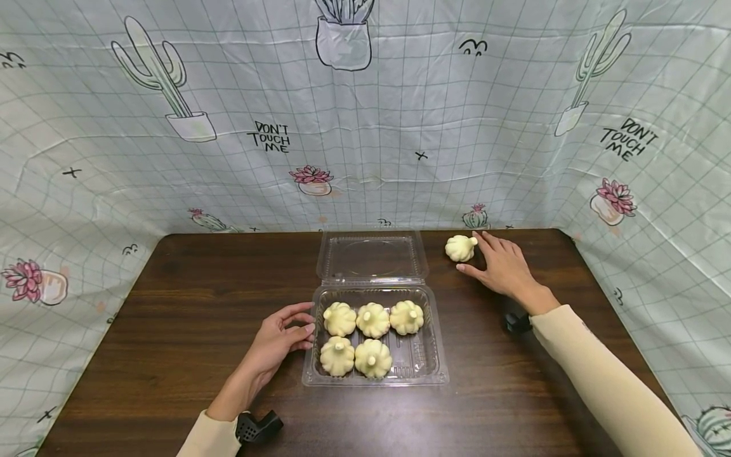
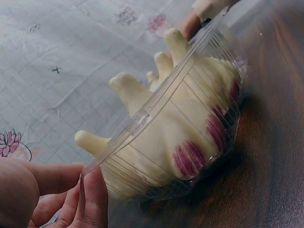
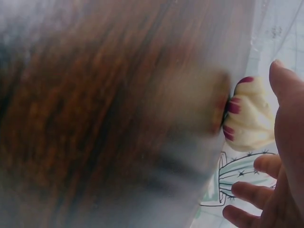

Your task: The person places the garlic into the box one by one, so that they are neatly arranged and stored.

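Loose garlic bulb (image 1: 459, 249): on the surface (image 1: 217, 285), just left of the right hand (image 1: 505, 268)
Stem (image 1: 471, 242): points right, toward the index fingertip; contact unclear
Right hand: nearer, fingers (image 3: 254, 192) spread, holding nothing
Left hand (image 1: 280, 335): pinches the clear tray's (image 1: 421, 363) rim

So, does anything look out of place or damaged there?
No spill or damage stands out. One garlic bulb sits outside the clear plastic container, near the right hand, while five others sit inside, so it looks like the odd one out.
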### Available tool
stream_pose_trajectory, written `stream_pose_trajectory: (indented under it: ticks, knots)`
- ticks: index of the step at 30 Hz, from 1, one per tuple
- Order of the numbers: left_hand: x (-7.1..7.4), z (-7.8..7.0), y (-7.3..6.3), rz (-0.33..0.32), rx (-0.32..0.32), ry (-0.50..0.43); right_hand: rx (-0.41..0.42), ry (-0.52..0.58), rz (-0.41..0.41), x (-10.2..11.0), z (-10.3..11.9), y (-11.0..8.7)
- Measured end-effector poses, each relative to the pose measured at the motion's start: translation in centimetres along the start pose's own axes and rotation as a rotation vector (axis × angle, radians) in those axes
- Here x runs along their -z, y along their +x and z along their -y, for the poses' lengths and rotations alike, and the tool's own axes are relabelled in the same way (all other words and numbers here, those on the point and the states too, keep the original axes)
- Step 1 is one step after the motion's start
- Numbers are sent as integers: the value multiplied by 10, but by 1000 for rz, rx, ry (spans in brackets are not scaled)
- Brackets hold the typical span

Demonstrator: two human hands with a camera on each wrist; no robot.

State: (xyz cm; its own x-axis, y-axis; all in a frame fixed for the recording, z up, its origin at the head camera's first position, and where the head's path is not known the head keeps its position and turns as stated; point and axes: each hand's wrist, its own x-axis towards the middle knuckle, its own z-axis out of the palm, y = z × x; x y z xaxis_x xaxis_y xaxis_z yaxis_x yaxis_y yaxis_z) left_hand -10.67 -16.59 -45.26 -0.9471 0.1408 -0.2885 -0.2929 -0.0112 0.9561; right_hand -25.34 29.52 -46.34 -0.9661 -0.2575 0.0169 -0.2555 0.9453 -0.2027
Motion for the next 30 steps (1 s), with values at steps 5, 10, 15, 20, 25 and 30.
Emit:
stream_pose_trajectory:
  ticks: [5, 10, 15, 20, 25, 30]
  knots:
    - [1, 0, 1, 1, 2, -2, 21, 9, -13, -3, -3, 5]
    - [1, 2, 1, 6, 0, 2, 52, 19, -51, -7, -3, 9]
    - [1, 2, 1, 10, -5, 7, 67, 31, -74, -10, -1, 13]
    - [0, 2, 1, 12, -12, 5, 70, 53, -66, -8, 2, 15]
    - [0, 3, 1, 11, -17, 4, 113, 75, -97, -8, 5, 17]
    - [0, 3, 1, 9, -13, 3, 152, 91, -118, -9, 8, 18]
